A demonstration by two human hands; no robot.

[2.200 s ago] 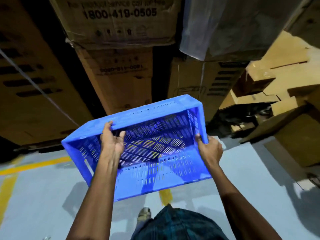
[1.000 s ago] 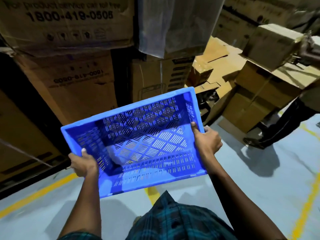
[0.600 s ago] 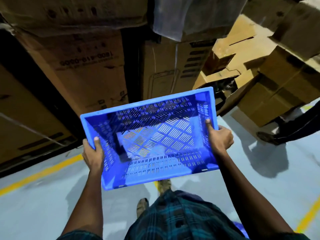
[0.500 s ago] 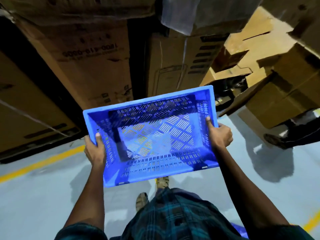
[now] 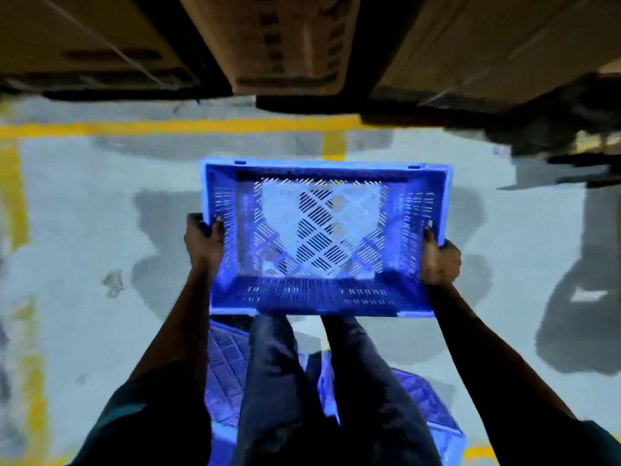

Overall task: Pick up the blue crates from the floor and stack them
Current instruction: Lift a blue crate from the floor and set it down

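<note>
The crate (image 5: 322, 237) has been levelled and lowered over the floor (image 5: 84, 230), gripped at its ends by left hand (image 5: 203, 238) and right hand (image 5: 438, 262); placement is judged near.

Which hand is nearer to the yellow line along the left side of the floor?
Left. The left hand grips the crate wall facing the yellow line; the right hand grips the far wall.

Warehouse: stacked cardboard cartons (image 5: 292, 42) beside yellow floor lines (image 5: 188, 126).
</note>
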